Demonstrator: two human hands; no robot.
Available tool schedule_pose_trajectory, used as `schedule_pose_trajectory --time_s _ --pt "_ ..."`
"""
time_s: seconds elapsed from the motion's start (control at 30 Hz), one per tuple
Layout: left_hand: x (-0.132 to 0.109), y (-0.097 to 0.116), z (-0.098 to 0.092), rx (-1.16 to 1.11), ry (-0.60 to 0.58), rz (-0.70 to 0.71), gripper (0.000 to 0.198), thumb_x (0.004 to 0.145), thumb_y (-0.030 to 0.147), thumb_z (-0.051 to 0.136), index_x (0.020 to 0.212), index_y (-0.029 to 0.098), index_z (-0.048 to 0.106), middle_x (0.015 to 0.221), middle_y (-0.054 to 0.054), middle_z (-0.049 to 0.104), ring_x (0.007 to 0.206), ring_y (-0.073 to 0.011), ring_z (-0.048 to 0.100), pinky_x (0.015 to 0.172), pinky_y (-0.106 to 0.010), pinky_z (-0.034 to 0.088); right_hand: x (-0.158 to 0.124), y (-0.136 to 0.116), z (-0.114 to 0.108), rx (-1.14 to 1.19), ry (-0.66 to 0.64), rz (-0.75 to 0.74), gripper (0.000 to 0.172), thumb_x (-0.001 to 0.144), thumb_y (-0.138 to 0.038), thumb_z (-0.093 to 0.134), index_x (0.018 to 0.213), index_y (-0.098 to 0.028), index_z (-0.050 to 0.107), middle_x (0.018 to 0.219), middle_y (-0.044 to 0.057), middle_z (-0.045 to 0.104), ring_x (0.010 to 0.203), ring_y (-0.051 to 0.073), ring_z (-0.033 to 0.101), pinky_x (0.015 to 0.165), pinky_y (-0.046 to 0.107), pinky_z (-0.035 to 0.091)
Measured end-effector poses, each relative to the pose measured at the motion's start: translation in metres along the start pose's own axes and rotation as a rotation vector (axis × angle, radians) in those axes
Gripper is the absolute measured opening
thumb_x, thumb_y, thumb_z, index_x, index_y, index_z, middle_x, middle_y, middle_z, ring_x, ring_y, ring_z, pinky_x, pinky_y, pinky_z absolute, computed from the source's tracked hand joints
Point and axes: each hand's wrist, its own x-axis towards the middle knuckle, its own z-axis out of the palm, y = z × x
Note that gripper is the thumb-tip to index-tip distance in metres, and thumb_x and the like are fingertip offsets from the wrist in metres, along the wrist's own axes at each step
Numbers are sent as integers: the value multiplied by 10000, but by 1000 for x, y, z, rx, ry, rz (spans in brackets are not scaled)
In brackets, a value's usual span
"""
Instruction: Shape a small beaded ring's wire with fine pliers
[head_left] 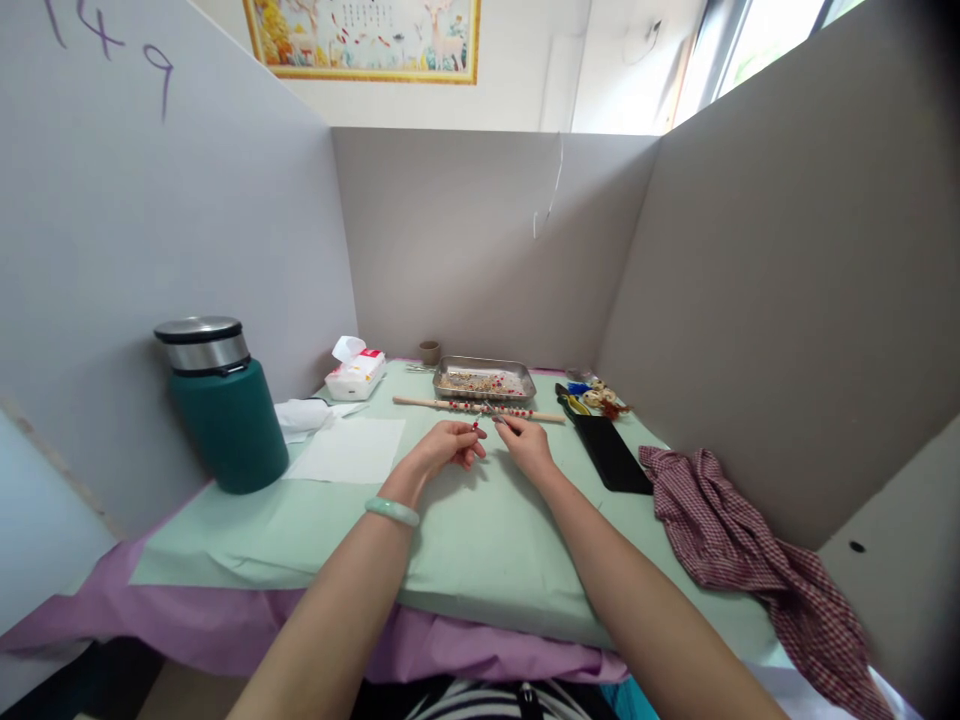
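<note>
My left hand (pixel 452 445), with a pale green bangle on its wrist, pinches a small red-beaded piece (pixel 475 425) between thumb and forefinger. Close to its right, my right hand (pixel 525 443) is closed on a thin metal tool (pixel 498 419) whose kind is too small to tell. The two hands are slightly apart above the pale green table cover (pixel 487 540). Just beyond them lies a wooden stick (pixel 553 417) with red and silvery beaded pieces along it. Behind the stick stands a metal tray (pixel 484 361) of loose red and gold-coloured beads.
At left are a green bottle (pixel 229 425), a tissue pack (pixel 355 376) and white paper (pixel 352 450). At right lie a black flat case (pixel 611 453), yellow-handled pliers (pixel 576 404), cords (pixel 602 397) and a checked cloth (pixel 735 520). Grey partitions (pixel 487 240) enclose the table.
</note>
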Motion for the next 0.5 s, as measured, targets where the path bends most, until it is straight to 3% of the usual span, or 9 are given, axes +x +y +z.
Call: schedule_pose_trajectory --time_s 0.23,0.37,0.5 --pt "-3 2 -1 79 -58 30 234 765 241 633 922 69 626 718 -96 673 471 -85 537 502 -232 449 1 2 -5 121 -115 131 375 735 -445 541 853 -141 726 598 4 605 547 131 498 538 238 380" --pt "-2 1 -1 83 40 -2 274 734 233 670 949 74 609 818 -138 678 577 -134 605 563 -267 484 3 5 -4 29 -52 59 339 743 -420 536 845 -163 733 662 7 652 643 164 552 605 251 411" --pt "2 0 -4 64 180 68 320 726 276 684 987 110 603 944 -148 660 728 -165 626 599 -252 480 1 4 -1 -26 -34 -13 302 769 -371 517 877 -192 735 773 15 701 720 187 593 677 267 438"
